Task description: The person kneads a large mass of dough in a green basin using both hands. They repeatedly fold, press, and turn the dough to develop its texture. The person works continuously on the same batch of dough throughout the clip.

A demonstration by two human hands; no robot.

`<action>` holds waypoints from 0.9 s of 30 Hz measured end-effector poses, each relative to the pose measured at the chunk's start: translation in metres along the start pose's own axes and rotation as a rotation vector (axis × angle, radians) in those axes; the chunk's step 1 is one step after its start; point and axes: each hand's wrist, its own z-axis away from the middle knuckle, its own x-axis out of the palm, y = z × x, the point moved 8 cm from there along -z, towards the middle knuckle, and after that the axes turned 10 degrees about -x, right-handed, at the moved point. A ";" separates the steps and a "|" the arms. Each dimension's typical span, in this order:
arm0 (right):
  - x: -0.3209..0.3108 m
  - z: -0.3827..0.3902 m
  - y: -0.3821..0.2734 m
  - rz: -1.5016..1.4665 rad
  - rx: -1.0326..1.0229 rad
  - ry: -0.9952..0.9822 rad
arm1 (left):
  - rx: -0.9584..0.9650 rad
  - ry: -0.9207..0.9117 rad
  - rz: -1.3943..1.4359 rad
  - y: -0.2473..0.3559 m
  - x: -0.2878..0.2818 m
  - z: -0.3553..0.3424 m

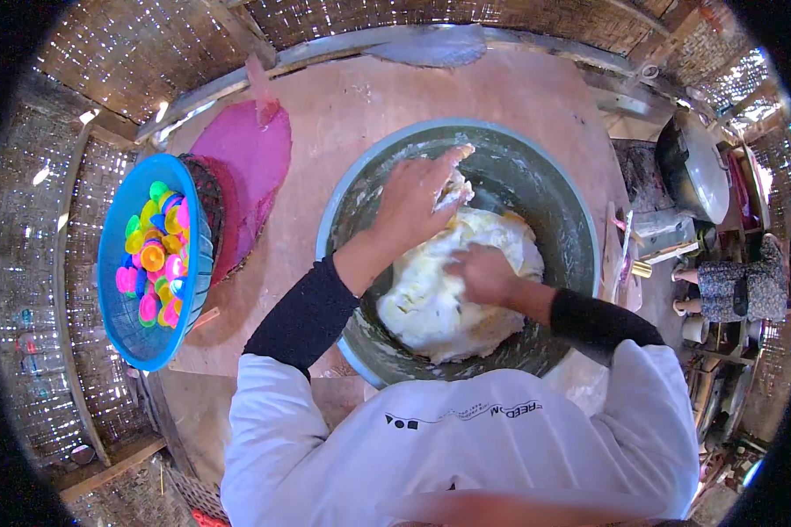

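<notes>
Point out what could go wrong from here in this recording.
Dough clinging to the left hand might smear onto other things it touches. The dark right sleeve crosses above the rim of the basin and could pick up residue. The blue basket of colourful cups, near the table's left edge, might spill if bumped.
</notes>
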 end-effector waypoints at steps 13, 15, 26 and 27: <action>0.032 -0.074 0.033 -0.185 0.082 -0.459 | 0.055 0.182 -0.039 -0.013 -0.003 -0.003; 0.001 -0.032 0.015 -0.340 -0.020 -0.029 | -0.017 0.125 -0.012 -0.013 -0.006 -0.004; 0.004 -0.015 -0.024 0.222 -0.083 0.115 | -0.177 0.150 0.163 -0.020 -0.012 -0.004; 0.008 -0.028 -0.011 0.188 -0.020 0.079 | -0.169 0.165 0.157 -0.017 -0.015 -0.004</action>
